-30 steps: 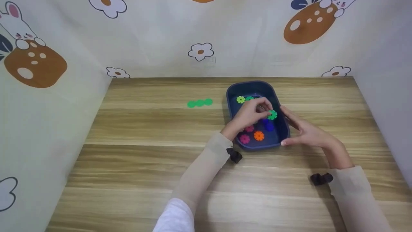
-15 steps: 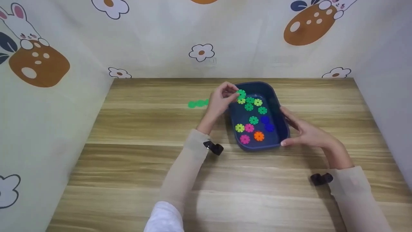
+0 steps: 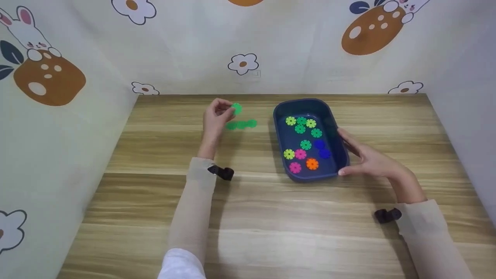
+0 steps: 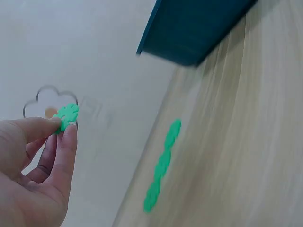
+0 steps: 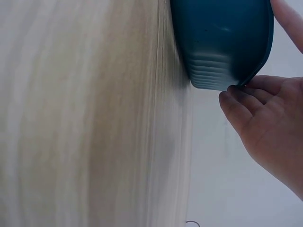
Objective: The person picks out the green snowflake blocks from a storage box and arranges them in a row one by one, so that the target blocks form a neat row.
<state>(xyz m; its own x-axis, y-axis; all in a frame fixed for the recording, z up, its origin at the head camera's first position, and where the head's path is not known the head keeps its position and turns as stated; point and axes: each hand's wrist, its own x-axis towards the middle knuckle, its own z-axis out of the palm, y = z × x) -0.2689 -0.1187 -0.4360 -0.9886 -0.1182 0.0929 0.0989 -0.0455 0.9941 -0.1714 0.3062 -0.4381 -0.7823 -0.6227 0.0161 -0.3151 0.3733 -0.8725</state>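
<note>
A green notched snowflake disc [image 3: 237,108] is pinched between the thumb and fingertips of my left hand [image 3: 215,121], raised over the back left of the table. Just below it in the head view lies a row of three joined green discs [image 3: 242,124]; the left wrist view also shows this chain [image 4: 162,163]. My right hand [image 3: 370,159] holds the dark blue plastic tub [image 3: 288,101] at its right side, thumb at the near corner and fingers along the wall. In the right wrist view, fingertips [image 5: 232,90] meet the tub's rim.
Loose discs lie spread on the tub floor, including an orange disc [image 3: 312,164], a pink disc [image 3: 295,167], a yellow disc [image 3: 289,154] and a blue disc [image 3: 324,154]. The wooden table [image 3: 186,135] ends at a patterned wall covering [image 3: 193,58].
My left hand has moved left with the green disc, out from over the tub to beside the joined discs. My right hand and the tub have stayed in place.
</note>
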